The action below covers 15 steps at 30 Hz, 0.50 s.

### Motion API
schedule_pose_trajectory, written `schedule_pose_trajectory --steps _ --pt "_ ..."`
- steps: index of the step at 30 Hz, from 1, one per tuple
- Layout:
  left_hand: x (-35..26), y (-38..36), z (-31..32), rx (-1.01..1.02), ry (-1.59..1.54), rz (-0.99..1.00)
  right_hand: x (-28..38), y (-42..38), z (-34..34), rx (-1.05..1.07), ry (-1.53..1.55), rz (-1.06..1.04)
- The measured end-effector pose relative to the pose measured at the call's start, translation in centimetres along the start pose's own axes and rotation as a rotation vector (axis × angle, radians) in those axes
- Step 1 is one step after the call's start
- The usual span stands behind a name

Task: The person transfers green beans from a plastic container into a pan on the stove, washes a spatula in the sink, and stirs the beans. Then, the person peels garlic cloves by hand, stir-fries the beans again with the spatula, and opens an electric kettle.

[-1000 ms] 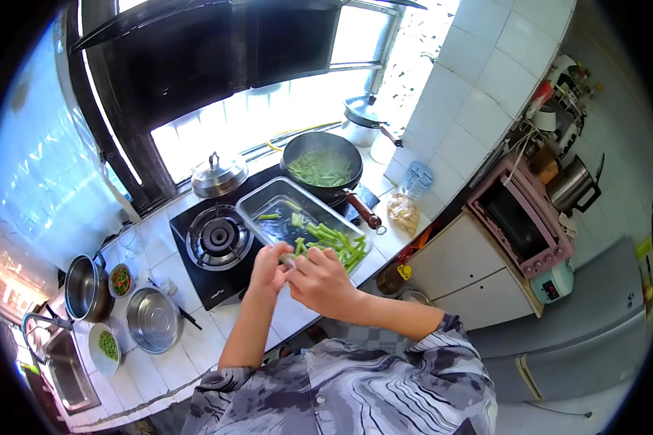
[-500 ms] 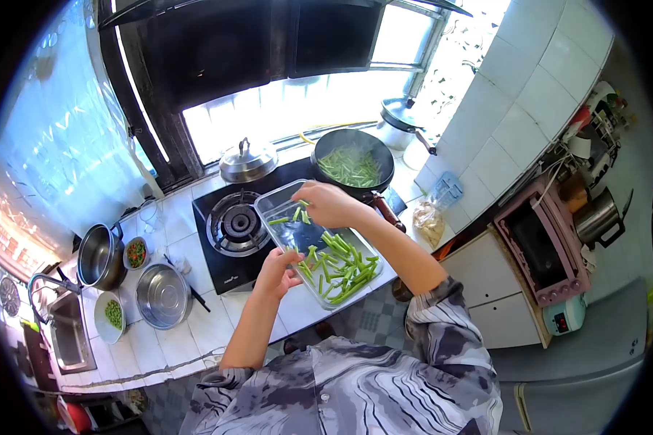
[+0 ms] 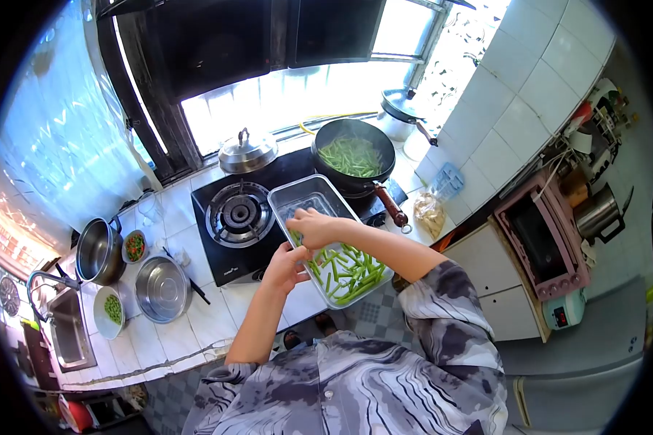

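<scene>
Person's L hand [image 3: 286, 268] is clamped on the near-L side of a clear tray [image 3: 313, 203], thumb up by the rim, fingers against the wall. R hand [image 3: 316, 228] is over the tray's L part, fingers bent & close together, tips pointing down nr a few green bits; can't tell if it's gripping any. Tray is in front of the person, slanted, btwn the open burner [image 3: 239, 212] & the wooden pan handle [image 3: 392, 205], covering part of the stove [image 3: 221, 254] & bench edge; can't tell if it rests there or is held up. Cut green beans [image 3: 352, 272] lie mostly in the tray's near end. Black pan [image 3: 389, 154] sits at the stove's back R w/ more cut beans [image 3: 350, 156] inside, some steam rising. Steel lid [image 3: 247, 154] is behind the open burner. Over on the L, the bench [image 3: 232, 315] has a metal bowl [image 3: 163, 288] w/ chopsticks [image 3: 200, 291] just beside it, a deep pot [image 3: 98, 250], a sm. bowl [image 3: 139, 261] of red & green bits, and a white bowl [image 3: 105, 330] of green pieces nr the sink [image 3: 69, 330]. Plastic bag [image 3: 429, 216] is R of the pan handle.
</scene>
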<state>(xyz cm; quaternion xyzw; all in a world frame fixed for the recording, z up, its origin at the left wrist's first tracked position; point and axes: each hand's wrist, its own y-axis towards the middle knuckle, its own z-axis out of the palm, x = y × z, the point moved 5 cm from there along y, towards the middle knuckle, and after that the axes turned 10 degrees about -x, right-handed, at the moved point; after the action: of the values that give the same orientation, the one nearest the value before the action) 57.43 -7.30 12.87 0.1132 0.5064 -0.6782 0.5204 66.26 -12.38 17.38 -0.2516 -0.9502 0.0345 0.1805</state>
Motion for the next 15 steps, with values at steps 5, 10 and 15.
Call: schedule_pose_trajectory --steps 5,10,15 --pt "-1.1 0.6 -1.3 -0.003 -0.039 0.005 1.8 -6.3 0.8 0.106 0.117 -0.148" --pt "-1.8 0.6 -1.4 -0.004 -0.062 0.027 1.7 -6.4 -1.6 0.107 0.044 -0.149" --pt "-1.6 0.2 -0.4 -0.025 -0.039 0.032 1.2 -1.2 -2.9 -0.305 -0.106 -0.133"
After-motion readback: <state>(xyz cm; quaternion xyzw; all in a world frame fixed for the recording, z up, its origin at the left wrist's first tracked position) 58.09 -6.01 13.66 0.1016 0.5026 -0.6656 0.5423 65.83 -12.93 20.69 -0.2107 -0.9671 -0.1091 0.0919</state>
